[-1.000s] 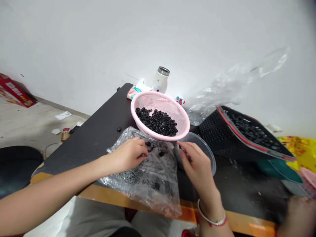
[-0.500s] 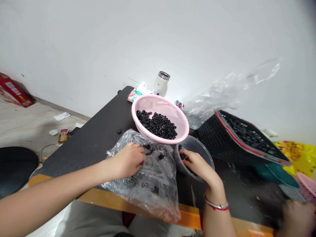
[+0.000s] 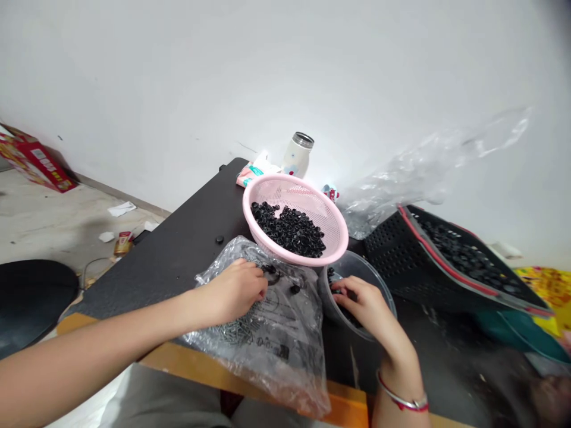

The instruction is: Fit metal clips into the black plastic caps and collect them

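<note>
- Left hand (image 3: 232, 291): fingers drawn together, resting on a clear plastic bag (image 3: 285, 351), just beside a loose black ring (image 3: 270, 273). Cannot tell whether the ring is pinched.
- Right hand (image 3: 370, 309): fingers curled down inside a clear round plastic tub (image 3: 366, 264), among black rings (image 3: 333, 276). Grip on any piece cannot be confirmed.
- Bag: lies on the near edge of the black worktop (image 3: 165, 261), long axis running far to near, lower end hanging over the orange front edge.
- Tub: just right of the bag, its far rim tucked beneath a pink plastic colander (image 3: 289, 180).
- Colander: holds a heap of black rings (image 3: 288, 229).
- Black perforated basket (image 3: 392, 255): tilted, right of the tub, holding more rings.
- Handling: pieces this small are judged best taken by fingertip pinch, with the bag film kept flat.
</note>
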`<state>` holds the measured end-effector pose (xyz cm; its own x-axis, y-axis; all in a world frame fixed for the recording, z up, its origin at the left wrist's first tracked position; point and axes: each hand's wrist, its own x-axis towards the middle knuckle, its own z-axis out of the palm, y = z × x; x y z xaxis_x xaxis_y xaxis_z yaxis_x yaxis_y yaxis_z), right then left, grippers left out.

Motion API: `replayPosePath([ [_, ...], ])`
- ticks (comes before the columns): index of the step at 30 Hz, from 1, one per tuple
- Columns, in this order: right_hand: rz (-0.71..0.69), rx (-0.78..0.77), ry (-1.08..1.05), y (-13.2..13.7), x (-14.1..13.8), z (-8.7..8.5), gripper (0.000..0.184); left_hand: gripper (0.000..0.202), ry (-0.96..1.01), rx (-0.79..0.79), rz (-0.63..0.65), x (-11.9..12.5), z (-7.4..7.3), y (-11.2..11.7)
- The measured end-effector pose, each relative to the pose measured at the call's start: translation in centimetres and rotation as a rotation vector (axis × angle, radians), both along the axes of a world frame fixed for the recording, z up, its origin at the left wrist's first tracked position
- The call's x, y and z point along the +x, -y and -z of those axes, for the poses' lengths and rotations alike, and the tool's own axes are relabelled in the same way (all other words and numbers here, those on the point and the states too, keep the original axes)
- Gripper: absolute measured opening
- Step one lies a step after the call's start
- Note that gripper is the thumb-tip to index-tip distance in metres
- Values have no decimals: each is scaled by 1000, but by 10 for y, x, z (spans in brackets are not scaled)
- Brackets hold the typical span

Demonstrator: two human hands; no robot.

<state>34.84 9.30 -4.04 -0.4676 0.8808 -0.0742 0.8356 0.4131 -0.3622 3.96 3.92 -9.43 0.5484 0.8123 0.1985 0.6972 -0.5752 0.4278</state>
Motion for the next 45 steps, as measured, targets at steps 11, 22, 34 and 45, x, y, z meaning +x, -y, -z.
replayPosePath([
  [11, -33, 72, -159, 7, -1, -1, 17, 21, 63, 17, 13, -4, 8, -4],
  [22, 108, 348, -478, 32, -19, -10, 8, 19, 256, -189, 28, -5, -6, -2],
  [34, -260, 184, -486, 60, -100, 40, 11, 15, 337, -451, -112, 0, -22, -1],
  [45, -354, 291, -365, 65, -99, 43, 20, 22, 327, -382, -114, 6, -21, 11],
])
